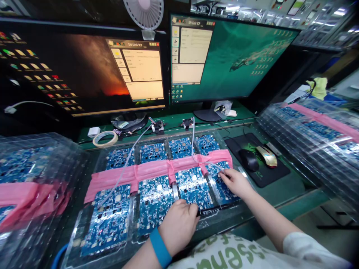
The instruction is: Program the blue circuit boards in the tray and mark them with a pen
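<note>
A clear plastic tray (73, 228) lies in front of me with blue circuit boards (157, 198) in its compartments and pink strips (153, 170) across them. My right hand (235, 182) is closed in a pinch over the rightmost board, on the end of a thin grey cable (193, 138); the tip is hidden by my fingers. At the tray's near edge, my left hand (179, 220), below a blue wristband (160, 247), is curled around a slim black stick with white lettering (214, 211). A second grey cable (126, 160) hangs over the left boards.
Two monitors (232, 63) stand behind the tray. A tape roll (105, 139) and small connector devices (157, 126) sit at its far side. Stacked board trays flank me at left (28, 160) and right (316, 130). Two mice (249, 160) rest on a black mat (273, 178).
</note>
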A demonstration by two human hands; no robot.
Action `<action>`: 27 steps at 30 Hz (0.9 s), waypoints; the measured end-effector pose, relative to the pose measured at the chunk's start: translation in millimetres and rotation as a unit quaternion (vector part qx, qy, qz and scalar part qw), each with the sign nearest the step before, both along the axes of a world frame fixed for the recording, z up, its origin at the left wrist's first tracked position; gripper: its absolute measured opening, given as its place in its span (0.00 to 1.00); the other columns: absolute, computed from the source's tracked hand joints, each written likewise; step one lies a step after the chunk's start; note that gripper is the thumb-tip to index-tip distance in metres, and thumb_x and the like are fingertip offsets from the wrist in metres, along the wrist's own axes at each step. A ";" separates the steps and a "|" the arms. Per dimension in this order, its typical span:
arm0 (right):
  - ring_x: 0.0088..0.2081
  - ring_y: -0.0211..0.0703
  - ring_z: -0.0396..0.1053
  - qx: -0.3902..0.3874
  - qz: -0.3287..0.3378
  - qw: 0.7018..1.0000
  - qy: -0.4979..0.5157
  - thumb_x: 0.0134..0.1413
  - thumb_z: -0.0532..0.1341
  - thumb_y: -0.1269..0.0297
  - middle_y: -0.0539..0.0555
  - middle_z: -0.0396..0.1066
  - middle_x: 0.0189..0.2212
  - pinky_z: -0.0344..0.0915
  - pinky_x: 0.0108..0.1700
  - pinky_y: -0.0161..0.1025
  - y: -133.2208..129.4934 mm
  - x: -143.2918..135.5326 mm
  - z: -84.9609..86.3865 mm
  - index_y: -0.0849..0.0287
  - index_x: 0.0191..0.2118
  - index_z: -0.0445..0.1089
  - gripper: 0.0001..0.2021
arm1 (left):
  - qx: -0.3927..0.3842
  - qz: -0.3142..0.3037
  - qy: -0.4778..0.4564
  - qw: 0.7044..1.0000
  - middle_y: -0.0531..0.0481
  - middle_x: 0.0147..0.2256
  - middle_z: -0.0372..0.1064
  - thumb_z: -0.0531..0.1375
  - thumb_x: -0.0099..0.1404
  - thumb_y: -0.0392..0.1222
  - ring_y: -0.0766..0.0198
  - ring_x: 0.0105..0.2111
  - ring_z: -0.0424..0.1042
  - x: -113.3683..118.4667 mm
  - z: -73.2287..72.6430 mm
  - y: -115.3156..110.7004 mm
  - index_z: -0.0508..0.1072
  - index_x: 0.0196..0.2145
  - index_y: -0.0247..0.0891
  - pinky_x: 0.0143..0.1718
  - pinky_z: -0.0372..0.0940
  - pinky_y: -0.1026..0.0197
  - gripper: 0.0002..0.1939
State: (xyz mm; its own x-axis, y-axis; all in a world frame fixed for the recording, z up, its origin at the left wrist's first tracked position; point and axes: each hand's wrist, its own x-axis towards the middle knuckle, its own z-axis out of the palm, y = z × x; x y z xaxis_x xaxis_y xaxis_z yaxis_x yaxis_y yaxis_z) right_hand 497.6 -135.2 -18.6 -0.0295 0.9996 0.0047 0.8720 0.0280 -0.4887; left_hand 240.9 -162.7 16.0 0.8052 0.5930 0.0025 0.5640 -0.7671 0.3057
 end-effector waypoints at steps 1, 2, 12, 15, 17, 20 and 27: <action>0.28 0.41 0.62 0.000 0.005 1.000 -0.005 0.54 0.48 0.59 0.51 0.64 0.23 0.56 0.31 0.36 0.2 -0.1 1.2 0.59 0.23 0.60 0.14 | 0.002 0.001 -0.004 1.000 0.49 0.21 0.61 0.48 0.59 0.34 0.60 0.24 0.64 0.0 -0.6 -0.3 0.57 0.29 0.35 0.33 0.59 0.55 0.02; 0.28 0.41 0.62 -0.001 0.009 1.000 -0.010 0.55 0.47 0.59 0.51 0.63 0.23 0.56 0.31 0.36 0.5 -0.1 2.5 0.59 0.23 0.60 0.14 | 0.004 0.002 -0.007 1.000 0.49 0.21 0.61 0.48 0.59 0.35 0.60 0.24 0.64 -0.1 -1.2 -0.6 0.57 0.29 0.35 0.33 0.59 0.55 0.02; 0.28 0.41 0.61 -0.008 0.069 0.996 -0.059 0.54 0.48 0.62 0.52 0.62 0.22 0.56 0.32 0.36 5.8 -1.1 10.2 0.59 0.23 0.60 0.13 | -0.010 0.009 0.013 1.000 0.48 0.23 0.63 0.50 0.58 0.34 0.60 0.26 0.64 0.6 1.8 -1.0 0.58 0.29 0.34 0.34 0.59 0.56 0.01; 0.30 0.41 0.62 -0.005 0.075 0.995 -0.066 0.54 0.49 0.63 0.52 0.64 0.24 0.57 0.34 0.36 6.1 -3.1 10.0 0.59 0.25 0.62 0.11 | -0.011 0.008 0.014 1.000 0.48 0.23 0.63 0.51 0.59 0.35 0.60 0.26 0.64 0.8 2.0 -1.2 0.59 0.29 0.34 0.35 0.59 0.55 0.02; 0.32 0.42 0.62 -0.001 0.081 0.994 -0.068 0.54 0.49 0.65 0.53 0.65 0.26 0.58 0.37 0.37 5.8 -4.0 8.8 0.60 0.27 0.64 0.10 | -0.011 0.009 0.014 1.000 0.48 0.23 0.63 0.50 0.59 0.35 0.60 0.27 0.64 0.9 2.0 -1.3 0.59 0.29 0.34 0.34 0.59 0.55 0.02; 0.36 0.43 0.62 0.014 0.075 0.995 -0.069 0.53 0.50 0.65 0.55 0.66 0.32 0.57 0.41 0.38 3.3 -4.3 5.4 0.61 0.28 0.65 0.09 | -0.013 0.015 0.016 1.000 0.48 0.23 0.63 0.49 0.60 0.35 0.60 0.26 0.64 0.7 3.1 -1.5 0.59 0.29 0.34 0.35 0.59 0.55 0.02; 0.34 0.44 0.64 0.027 0.058 0.997 -0.030 0.51 0.52 0.56 0.54 0.66 0.29 0.61 0.38 0.39 -4.6 9.1 21.8 0.58 0.28 0.65 0.12 | -0.042 0.035 0.056 0.997 0.47 0.27 0.65 0.51 0.59 0.38 0.60 0.29 0.65 -1.8 9.4 -4.1 0.61 0.32 0.34 0.36 0.60 0.56 0.04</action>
